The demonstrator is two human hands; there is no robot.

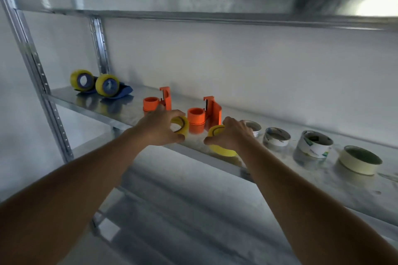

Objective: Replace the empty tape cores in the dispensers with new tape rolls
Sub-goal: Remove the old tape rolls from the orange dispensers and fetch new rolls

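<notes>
On the middle shelf (90, 104), left hand (160, 128) grips one yellow tape roll (183, 126), right hand (231, 135) grips another yellow roll (221, 149), beside two orange dispensers (203, 114).

Two orange dispensers (160, 101) (205, 115); two blue dispensers (85, 84) (112, 88) carrying yellow rolls; two yellow tape rolls (181, 128) (221, 148) in the hands; four empty cores (254, 128) (276, 136) (314, 144) (359, 160) along the shelf.

dispensers (195, 112) on shelf (120, 112), cores (297, 142) right

2 yellow tape rolls (182, 127) (221, 148) held at shelf edge, 2 orange dispensers (158, 102) (204, 117) upright behind
</notes>
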